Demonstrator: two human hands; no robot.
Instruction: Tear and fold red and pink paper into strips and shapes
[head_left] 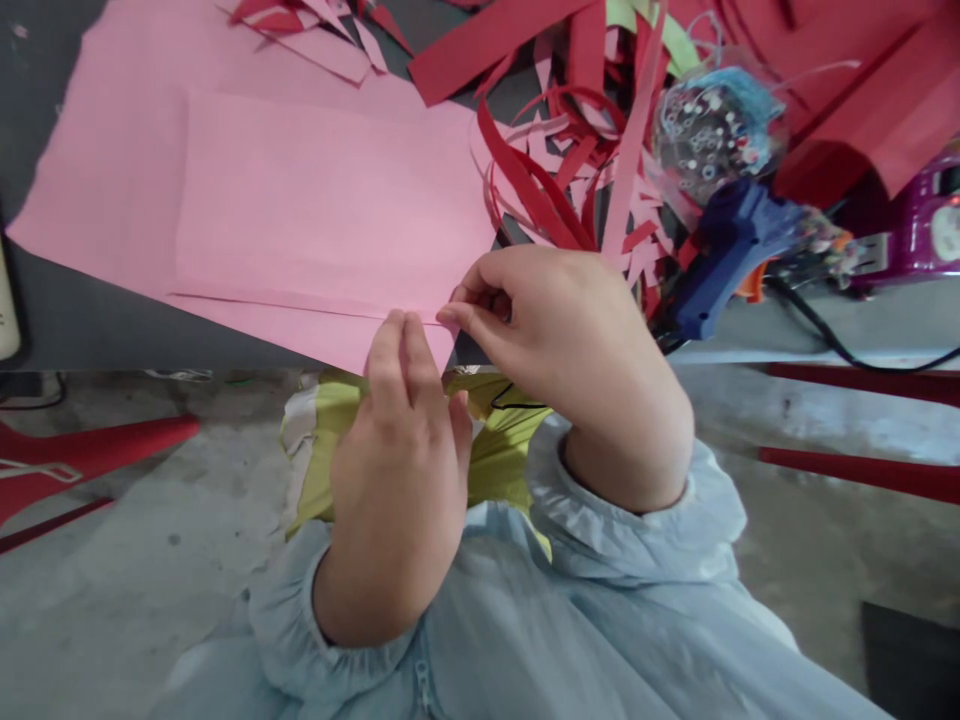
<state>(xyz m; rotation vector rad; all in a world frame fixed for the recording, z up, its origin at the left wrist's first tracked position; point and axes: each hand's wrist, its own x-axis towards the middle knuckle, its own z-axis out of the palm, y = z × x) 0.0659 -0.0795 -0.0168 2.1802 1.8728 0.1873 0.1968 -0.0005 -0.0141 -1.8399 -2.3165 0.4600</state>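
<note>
A rectangular pink paper sheet lies on a larger pink sheet with an uneven outline. My right hand pinches the near right corner of the upper sheet between thumb and index finger. Beside it, my left hand rests with fingers stretched out, the tips pressing on the paper at the near edge. A thin dark line marks the upper sheet's near edge, slightly raised off the paper beneath.
Red and pink paper strips are heaped to the right. Beyond them are a bag of beads, a blue glue gun, a purple device and red sheets. A black cord hangs over the table edge.
</note>
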